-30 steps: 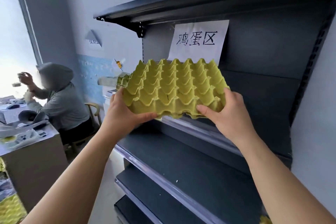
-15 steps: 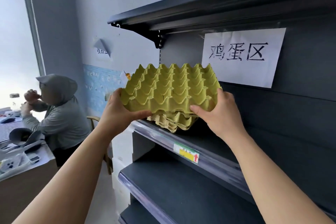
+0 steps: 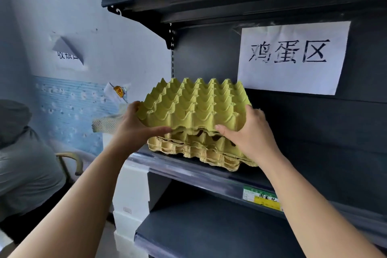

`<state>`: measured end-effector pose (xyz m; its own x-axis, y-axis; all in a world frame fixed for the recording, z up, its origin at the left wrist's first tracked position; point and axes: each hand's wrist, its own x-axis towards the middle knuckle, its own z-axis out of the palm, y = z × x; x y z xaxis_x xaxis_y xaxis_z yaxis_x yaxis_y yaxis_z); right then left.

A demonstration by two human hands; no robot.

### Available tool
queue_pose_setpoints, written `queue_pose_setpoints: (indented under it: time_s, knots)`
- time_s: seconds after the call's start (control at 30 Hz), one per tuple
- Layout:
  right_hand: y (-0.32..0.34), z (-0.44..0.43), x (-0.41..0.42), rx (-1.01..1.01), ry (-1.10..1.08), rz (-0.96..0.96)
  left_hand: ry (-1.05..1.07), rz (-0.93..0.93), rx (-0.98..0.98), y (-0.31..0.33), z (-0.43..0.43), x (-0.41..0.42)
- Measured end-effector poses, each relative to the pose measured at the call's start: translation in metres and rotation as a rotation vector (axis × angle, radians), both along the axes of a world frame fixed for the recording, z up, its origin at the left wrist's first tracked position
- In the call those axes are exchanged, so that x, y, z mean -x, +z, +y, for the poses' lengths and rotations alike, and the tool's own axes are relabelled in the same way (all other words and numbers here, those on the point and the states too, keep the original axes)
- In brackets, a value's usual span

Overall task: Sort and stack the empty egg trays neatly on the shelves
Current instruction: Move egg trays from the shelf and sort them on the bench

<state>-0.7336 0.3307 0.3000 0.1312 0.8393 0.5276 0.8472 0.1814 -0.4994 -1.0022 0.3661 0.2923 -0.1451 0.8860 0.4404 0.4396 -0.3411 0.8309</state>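
Head cam: a person's left hand [image 3: 134, 130] and right hand [image 3: 250, 134] grip a yellow-green moulded-pulp egg tray [image 3: 194, 107] by its near corners, thumbs under the front edge, fingers wrapped up the sides. Tray is held level, just above a low stack of tan pulp egg trays [image 3: 201, 150] sitting at the front left of a dark grey metal shelf [image 3: 209, 176]; the green tray's underside looks close to the stack, w/ contact at the back not clear. A white paper sign w/ black handwritten characters [image 3: 293, 56] is taped to the shelf unit's back panel, right of & behind the trays. A green-and-yellow price label [image 3: 261, 198] sits on the shelf's front rail, below right. Far left, a 2nd person in a grey hooded top [image 3: 23, 153] sits w/ back partly turned.
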Motion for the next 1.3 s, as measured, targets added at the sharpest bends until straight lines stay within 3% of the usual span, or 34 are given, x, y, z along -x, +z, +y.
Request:
queue_pose_setpoints:
  time_s: [0.4,0.73,0.83,1.0,1.3]
  knots:
    - [-0.013,0.012,0.037,0.121,-0.202,0.010,-0.184,0.067,0.031,-0.010,0.062,0.025]
    - [-0.014,0.011,0.041,0.139,-0.270,-0.097,-0.117,0.197,0.084,-0.019,0.071,0.030]
    - [-0.012,0.008,0.041,0.133,-0.298,-0.148,-0.019,0.335,-0.010,-0.019,0.064,0.026]
    - [-0.009,-0.007,0.040,0.051,-0.250,-0.173,0.097,0.493,-0.370,-0.016,0.038,0.010]
    - [-0.028,-0.086,0.019,-0.054,-0.304,-0.240,-0.207,0.534,-0.547,-0.042,-0.025,-0.067]
